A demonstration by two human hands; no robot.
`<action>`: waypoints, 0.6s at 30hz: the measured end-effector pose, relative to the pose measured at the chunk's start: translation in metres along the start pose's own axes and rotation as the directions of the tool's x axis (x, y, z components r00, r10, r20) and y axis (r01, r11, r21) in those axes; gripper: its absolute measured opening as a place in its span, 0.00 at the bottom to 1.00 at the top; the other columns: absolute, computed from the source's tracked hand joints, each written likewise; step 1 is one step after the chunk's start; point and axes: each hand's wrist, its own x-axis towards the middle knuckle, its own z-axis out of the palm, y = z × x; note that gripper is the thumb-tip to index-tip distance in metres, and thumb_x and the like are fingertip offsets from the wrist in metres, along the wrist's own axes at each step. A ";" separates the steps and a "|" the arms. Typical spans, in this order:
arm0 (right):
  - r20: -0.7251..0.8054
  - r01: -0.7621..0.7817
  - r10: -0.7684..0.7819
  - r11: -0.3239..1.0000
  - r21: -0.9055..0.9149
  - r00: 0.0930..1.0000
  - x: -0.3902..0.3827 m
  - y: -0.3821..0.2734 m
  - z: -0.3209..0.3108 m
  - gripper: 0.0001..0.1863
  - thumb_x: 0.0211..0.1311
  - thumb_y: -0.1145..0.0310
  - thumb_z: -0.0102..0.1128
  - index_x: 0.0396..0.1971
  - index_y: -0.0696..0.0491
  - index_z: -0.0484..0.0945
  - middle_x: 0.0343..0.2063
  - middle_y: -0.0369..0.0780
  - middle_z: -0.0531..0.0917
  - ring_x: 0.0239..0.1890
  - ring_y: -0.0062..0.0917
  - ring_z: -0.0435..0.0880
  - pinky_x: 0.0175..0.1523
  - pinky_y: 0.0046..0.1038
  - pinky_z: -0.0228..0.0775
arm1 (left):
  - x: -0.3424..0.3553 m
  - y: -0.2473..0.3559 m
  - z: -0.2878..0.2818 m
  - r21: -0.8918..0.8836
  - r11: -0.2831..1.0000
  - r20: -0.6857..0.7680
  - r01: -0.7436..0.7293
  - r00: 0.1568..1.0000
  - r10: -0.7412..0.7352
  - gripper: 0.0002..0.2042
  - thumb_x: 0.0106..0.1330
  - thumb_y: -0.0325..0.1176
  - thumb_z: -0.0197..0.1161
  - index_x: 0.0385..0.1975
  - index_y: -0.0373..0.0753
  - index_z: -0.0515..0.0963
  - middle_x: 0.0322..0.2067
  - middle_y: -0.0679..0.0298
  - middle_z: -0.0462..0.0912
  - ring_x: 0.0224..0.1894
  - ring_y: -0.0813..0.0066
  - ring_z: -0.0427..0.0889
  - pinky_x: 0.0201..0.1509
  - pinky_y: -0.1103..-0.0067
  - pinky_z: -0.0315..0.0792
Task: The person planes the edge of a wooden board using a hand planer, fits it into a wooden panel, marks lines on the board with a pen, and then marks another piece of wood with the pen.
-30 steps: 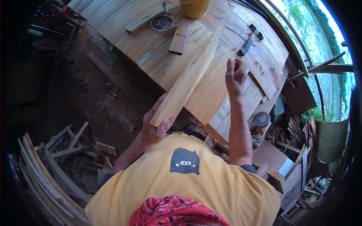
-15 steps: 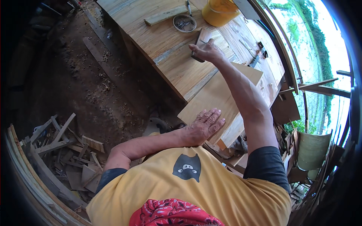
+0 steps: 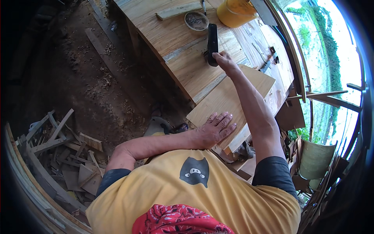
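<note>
A bucket (image 3: 236, 15) and a bowl (image 3: 196, 21) of nails sit toward the table's (image 3: 181, 76) far side, the bowl just beside the plane's (image 3: 212, 41) far end. A hammer (image 3: 267, 63) lies rightward. The right hand (image 3: 226, 62) grips the plane's near end; the left hand (image 3: 215, 129) presses open, fingers slightly spread, on a board (image 3: 230, 91).

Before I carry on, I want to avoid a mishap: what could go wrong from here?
The dark tool in the right hand looks close to the round dish of small metal pieces; it might knock that over.

The board seems to jut past the table at one corner, so it could shift if the left hand, flat on it, presses unevenly.
</note>
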 end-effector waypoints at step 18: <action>-0.412 -0.151 -0.114 0.817 -0.557 0.904 0.010 -0.043 0.022 0.45 0.49 0.57 0.76 0.65 0.59 0.65 0.59 0.50 0.72 0.64 0.46 0.70 0.64 0.49 0.65 | 0.002 -0.008 0.002 0.010 1.000 -0.010 0.019 1.000 -0.019 0.35 0.67 0.34 0.55 0.75 0.31 0.55 0.73 0.35 0.53 0.76 0.33 0.52 0.74 0.41 0.50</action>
